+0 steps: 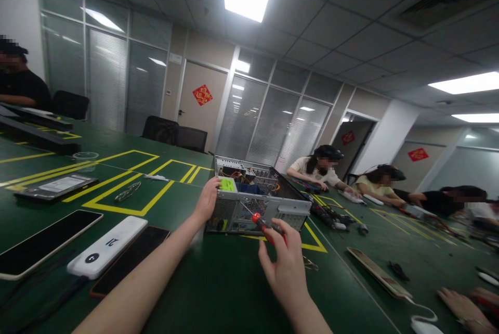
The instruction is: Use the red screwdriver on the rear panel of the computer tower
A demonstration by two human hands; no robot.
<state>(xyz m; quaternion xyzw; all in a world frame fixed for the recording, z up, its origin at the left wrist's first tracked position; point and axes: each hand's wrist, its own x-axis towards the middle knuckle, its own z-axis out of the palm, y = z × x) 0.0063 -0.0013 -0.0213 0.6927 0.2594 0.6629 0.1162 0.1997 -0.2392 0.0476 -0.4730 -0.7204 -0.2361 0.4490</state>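
An opened desktop computer case (268, 204) lies on the green table, its back panel facing me and loose wires showing inside. A bright yellow-green label (227, 184) sits at its upper left corner. My left hand (207, 201) grips the case's left edge beside that label, with some fingers hidden behind it. In my right hand (284, 253) is a screwdriver (262, 222) with a red and black handle, its thin shaft pointing up and left at the back panel. Whether the tip touches the case is too small to tell.
Left of my arm lie a phone (49, 243), a white device marked 21 (109, 245), a dark phone (132, 261) and a hard drive (56, 187). On the right are another phone (378, 271), cables and a co-worker's hand (463, 308). Several people sit around the table.
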